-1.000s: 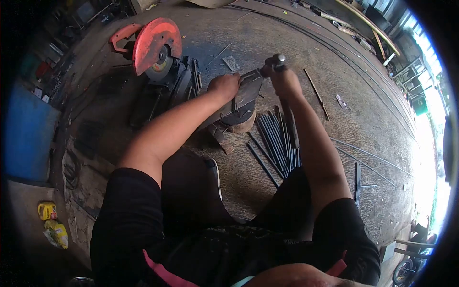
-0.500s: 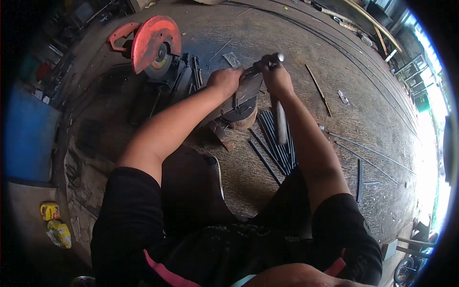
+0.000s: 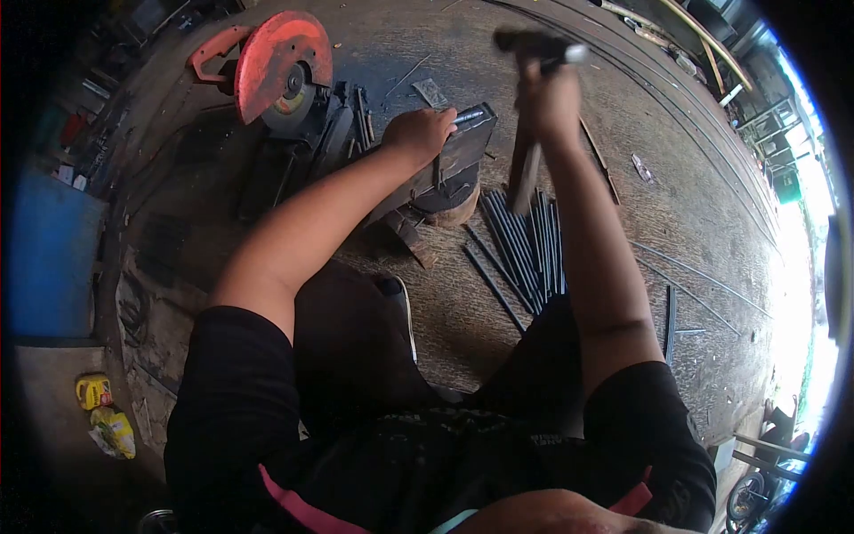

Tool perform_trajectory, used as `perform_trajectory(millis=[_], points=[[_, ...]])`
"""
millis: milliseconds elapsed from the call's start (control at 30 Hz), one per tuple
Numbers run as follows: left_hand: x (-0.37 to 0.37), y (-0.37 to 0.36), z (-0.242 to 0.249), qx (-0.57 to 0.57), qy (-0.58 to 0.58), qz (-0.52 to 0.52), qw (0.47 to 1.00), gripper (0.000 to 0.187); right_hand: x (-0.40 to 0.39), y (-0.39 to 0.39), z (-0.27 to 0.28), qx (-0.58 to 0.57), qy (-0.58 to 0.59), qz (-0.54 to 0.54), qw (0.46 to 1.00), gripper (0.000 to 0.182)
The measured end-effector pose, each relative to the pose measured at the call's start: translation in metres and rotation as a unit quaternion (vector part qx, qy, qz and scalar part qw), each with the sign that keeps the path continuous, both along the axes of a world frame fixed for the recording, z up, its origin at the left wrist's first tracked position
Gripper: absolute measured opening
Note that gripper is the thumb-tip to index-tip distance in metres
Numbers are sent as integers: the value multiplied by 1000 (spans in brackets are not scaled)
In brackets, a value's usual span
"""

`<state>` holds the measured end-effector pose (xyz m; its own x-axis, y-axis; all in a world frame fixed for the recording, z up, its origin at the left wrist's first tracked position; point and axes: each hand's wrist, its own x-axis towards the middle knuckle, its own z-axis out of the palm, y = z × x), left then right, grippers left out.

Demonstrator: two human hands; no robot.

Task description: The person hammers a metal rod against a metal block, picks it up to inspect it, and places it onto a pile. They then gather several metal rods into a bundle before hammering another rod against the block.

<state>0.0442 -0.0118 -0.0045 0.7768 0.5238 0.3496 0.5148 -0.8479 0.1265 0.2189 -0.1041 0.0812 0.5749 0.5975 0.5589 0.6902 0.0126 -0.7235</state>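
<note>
My right hand (image 3: 550, 105) is wrapped around a hammer (image 3: 524, 178), raised up and to the right of the work. The hammer's head is blurred above the fist, and its wooden handle points down toward me. My left hand (image 3: 416, 135) is closed around a short, shiny metal rod (image 3: 469, 117), whose end sticks out past the fingers. That rod lies along the top of a dark metal block (image 3: 464, 153) set on a round wooden stump (image 3: 455, 214). Hammer and rod are apart.
Several thin dark metal rods (image 3: 525, 254) lie fanned on the floor below the stump. A red cut-off saw (image 3: 283, 64) stands at the left. Long thin bars (image 3: 680, 283) stretch across the right. A yellow container (image 3: 92, 391) is at lower left.
The hammer has gone from down at the block to raised above and right of it, lifted by my right hand. My left hand stays at the block; the rod's end now shows.
</note>
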Motion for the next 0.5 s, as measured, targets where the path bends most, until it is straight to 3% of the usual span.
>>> perform_trajectory(millis=[67, 133, 233, 367, 467, 500], points=[[-2, -1, 0, 3, 12, 8, 1000, 21, 10, 15, -78, -148, -187, 8, 971, 52], [-7, 4, 2, -15, -4, 22, 1000, 22, -2, -4, -68, -246, 51, 53, 966, 51], [-9, 5, 6, -48, 3, 37, 998, 24, 1, -5, -50, -324, 80, 77, 939, 49], [-8, -5, 15, -53, 10, 52, 997, 24, -2, -10, -51, -323, 88, 53, 941, 52], [-10, -1, 13, -71, 1, 31, 997, 25, 7, -7, -64, -261, 57, 58, 962, 49], [-11, 1, 9, -70, 2, 32, 997, 25, 5, -12, -54, -277, 174, 56, 943, 48]])
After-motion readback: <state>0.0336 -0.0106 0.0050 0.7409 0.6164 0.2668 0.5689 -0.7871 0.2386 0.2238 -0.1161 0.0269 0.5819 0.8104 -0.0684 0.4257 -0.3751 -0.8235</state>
